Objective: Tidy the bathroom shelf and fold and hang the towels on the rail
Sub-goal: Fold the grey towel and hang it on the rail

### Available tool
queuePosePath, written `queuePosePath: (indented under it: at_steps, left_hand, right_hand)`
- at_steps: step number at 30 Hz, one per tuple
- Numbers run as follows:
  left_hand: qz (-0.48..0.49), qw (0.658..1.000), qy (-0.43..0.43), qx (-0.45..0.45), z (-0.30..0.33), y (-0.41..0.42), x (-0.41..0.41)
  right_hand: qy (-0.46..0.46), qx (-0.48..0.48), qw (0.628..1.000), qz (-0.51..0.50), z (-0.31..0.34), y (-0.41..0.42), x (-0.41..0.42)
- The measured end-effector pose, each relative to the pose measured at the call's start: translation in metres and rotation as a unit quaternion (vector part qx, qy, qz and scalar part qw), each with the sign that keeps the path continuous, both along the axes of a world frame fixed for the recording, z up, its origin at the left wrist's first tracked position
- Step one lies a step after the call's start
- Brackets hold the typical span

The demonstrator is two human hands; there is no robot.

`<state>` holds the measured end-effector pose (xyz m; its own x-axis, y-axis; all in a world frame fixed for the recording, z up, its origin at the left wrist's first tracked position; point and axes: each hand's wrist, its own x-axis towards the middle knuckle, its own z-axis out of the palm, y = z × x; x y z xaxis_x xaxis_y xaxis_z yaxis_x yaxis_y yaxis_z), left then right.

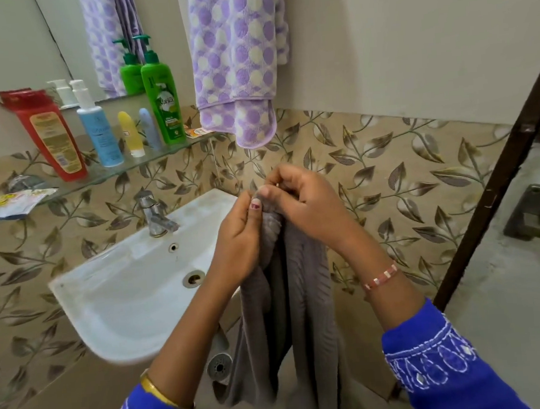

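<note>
The grey towel [295, 285] hangs in the middle of the view, bunched at its top and falling straight down in long folds to the bottom edge. Both hands pinch its top edge together: the left hand [240, 238] closes on it from the 9 o'clock side with the thumb up, and the right hand [307, 201] closes on it from 1 o'clock, its fingers curled over the cloth. The two hands touch each other at the thumbs. At 12 o'clock from the hands a purple dotted towel [236, 63] hangs on the wall, folded double, its lower corner just beside the end of the glass shelf [150, 160]. The rail itself is out of view. On the shelf, at 10 o'clock, stand in a row a red bottle [51, 136], a blue pump bottle [97, 127], a yellow tube [129, 134], a pale blue tube [150, 129] and a green pump bottle [160, 93]. A flat sachet [16, 203] lies at the left end of the shelf. Below the shelf, at 8 o'clock from the hands, is the white washbasin [131, 297] with its steel tap [154, 217].
</note>
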<state>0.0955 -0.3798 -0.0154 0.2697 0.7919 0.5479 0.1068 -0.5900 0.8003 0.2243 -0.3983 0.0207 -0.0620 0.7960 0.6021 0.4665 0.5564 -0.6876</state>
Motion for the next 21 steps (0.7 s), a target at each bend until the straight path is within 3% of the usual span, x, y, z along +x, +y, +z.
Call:
queuePosePath:
  at_steps: [3,6,8,11,14,17,21]
  left_hand:
    - [0.054,0.997,0.045,0.04,-0.003,-0.001,0.001]
    - [0.064,0.998,-0.025,0.014,0.003,-0.005,0.005]
    - [0.085,0.992,-0.096,-0.012,0.014,-0.002,0.001]
    - [0.113,0.98,-0.163,-0.001,0.034,0.006,-0.013]
    - [0.154,0.982,-0.112,0.016,0.037,0.014,-0.022]
    - [0.195,0.98,-0.007,0.022,0.022,0.012,-0.023]
    - [0.036,0.997,0.048,0.044,0.002,-0.007,-0.005]
  right_hand:
    - [0.104,-0.05,0.992,0.045,-0.019,-0.004,0.006]
    - [0.18,-0.128,0.973,0.068,-0.05,-0.007,0.01]
    - [0.163,-0.233,0.953,0.107,-0.074,-0.009,0.016]
    - [0.034,-0.33,0.941,0.068,-0.108,-0.011,0.022]
    - [0.142,-0.29,0.946,-0.035,-0.108,-0.003,0.023]
    - [0.139,-0.179,0.971,-0.072,-0.075,0.005,0.024]
    - [0.054,-0.04,0.997,-0.039,-0.021,-0.001,0.011]
